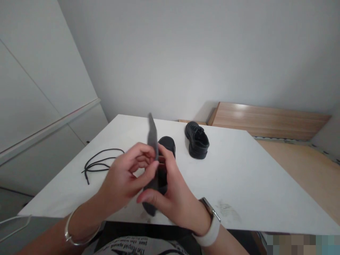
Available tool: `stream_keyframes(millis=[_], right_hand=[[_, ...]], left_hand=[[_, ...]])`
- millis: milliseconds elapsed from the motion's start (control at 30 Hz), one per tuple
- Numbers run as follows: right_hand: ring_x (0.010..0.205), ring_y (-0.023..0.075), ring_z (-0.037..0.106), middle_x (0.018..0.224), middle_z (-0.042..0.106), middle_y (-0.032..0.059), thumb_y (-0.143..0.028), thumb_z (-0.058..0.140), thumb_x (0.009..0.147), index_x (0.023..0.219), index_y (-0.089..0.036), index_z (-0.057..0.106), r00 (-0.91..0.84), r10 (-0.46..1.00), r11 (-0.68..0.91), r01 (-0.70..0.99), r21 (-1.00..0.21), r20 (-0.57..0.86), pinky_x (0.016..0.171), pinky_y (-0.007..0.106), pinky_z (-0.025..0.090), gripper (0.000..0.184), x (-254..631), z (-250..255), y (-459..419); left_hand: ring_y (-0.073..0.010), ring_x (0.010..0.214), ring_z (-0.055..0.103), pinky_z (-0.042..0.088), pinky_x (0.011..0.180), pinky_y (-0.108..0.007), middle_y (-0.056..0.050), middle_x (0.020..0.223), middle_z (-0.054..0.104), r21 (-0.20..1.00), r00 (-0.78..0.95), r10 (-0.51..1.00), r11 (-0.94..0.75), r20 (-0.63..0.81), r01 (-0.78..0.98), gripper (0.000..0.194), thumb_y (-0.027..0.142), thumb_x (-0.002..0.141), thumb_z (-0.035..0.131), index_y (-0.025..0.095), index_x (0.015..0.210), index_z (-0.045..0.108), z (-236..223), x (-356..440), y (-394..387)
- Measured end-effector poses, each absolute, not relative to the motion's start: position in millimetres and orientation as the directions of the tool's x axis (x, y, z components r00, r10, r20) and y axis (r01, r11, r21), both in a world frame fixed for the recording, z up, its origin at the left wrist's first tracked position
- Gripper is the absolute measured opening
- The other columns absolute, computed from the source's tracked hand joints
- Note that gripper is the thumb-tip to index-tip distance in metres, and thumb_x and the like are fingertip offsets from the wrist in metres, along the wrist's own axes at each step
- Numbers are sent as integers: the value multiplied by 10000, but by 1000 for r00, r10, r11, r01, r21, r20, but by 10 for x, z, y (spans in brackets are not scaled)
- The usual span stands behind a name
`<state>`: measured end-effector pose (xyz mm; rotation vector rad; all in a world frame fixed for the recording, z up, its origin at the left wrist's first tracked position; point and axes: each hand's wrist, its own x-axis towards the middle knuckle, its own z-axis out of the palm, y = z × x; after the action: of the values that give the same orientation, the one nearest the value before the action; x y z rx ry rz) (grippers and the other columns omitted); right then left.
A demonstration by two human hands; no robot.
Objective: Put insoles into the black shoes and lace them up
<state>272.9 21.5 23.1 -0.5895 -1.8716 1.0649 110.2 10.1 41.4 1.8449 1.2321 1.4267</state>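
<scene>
Between my two hands, a dark grey shoe insole (152,136) is held upright, turned nearly edge-on to me. My left hand (127,173) pinches its middle between thumb and curled fingers. From the other side my right hand (174,191) grips it, the thumb pressed on its lower part and the fingers behind. A black shoe (168,142) stands on the table just beyond, toe pointing away and largely hidden by the hands and insole. To the left of my left hand lies a loose black shoelace (97,170) in loops.
The white table (255,184) has a smudge near its front edge. A second black shoe (198,141), with its lace in, stands farther back on the right. Behind the table are a wall and a wooden headboard (260,118). A white cable (16,221) hangs at the lower left.
</scene>
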Motion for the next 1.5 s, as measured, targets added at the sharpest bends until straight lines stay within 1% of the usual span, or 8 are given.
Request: stream_keyframes(millis=[133, 333, 567, 667, 833, 1033, 1300, 1500], right_hand=[[1363, 231, 496, 1452, 507, 85, -261, 597, 955, 1460, -267, 380, -403, 799, 430, -135, -893, 446, 1169, 471, 452, 550, 2718, 225, 190], [895, 214, 684, 1085, 653, 50, -353, 558, 947, 1325, -287, 456, -588, 792, 19, -243, -970, 163, 567, 312, 600, 398, 2812, 149, 179], [1110, 295, 610, 1383, 501, 148, -355, 758, 816, 1401, -270, 327, -380, 782, 615, 347, -708, 494, 879, 481, 577, 731, 2721, 86, 65], [1013, 294, 628, 1317, 536, 152, -220, 657, 839, 1296, -235, 465, -475, 723, 684, 592, -426, 502, 768, 443, 574, 496, 2725, 162, 60], [784, 214, 630, 897, 646, 55, -175, 491, 911, 1047, -201, 576, -464, 712, 674, 660, -331, 527, 661, 337, 498, 162, 2950, 330, 129], [766, 210, 671, 981, 696, 73, -328, 539, 959, 1119, -217, 562, -303, 751, 576, 734, -359, 586, 611, 301, 484, 196, 3274, 444, 197], [806, 231, 693, 1040, 721, 80, -366, 576, 941, 1216, -242, 652, -415, 774, 598, 728, -336, 479, 699, 348, 552, 311, 3385, 656, 222], [674, 197, 665, 861, 727, 57, -401, 589, 934, 1098, -254, 758, -529, 773, 614, 761, -208, 350, 581, 300, 481, 278, 3582, 900, 274]], left_hand=[[-146, 829, 669, 586, 734, -255, -29, 922, 663, 682, 83, 772, -602, 631, 415, 55, 222, 949, 606, 216, 966, 657, 431, 1141, 92], [-289, 1180, 620, 604, 881, -418, -120, 1339, 589, 790, -64, 793, -590, 606, 166, 619, 422, 890, 681, 315, 1433, 403, 403, 1024, 207], [-227, 977, 705, 622, 877, -422, -78, 1084, 678, 878, -183, 896, -436, 404, -197, 203, 269, 961, 505, 227, 1153, 558, 382, 1196, 270], [-217, 1026, 693, 602, 937, -420, -78, 1139, 673, 873, -247, 886, -443, 392, -206, 222, 326, 986, 499, 239, 1184, 549, 385, 1203, 284], [-281, 1170, 653, 577, 962, -458, -149, 1307, 628, 845, -96, 869, -494, 485, -205, 667, 742, 959, 295, 234, 1348, 482, 252, 1017, 434], [-297, 1285, 541, 423, 1130, -502, -152, 1354, 587, 617, 488, 785, -610, 382, 497, 531, 502, 915, 650, 200, 1341, 557, 0, 895, 669], [-345, 1085, 620, 527, 930, -472, -208, 1151, 650, 9, 547, 817, -557, 181, 830, 321, 182, 826, 700, 68, 1123, 657, 173, 1219, 796], [-277, 988, 677, 522, 830, -360, -127, 1013, 734, 149, 398, 882, -442, 254, 884, 171, 198, 938, 586, 148, 997, 739, 113, 1194, 1000]])
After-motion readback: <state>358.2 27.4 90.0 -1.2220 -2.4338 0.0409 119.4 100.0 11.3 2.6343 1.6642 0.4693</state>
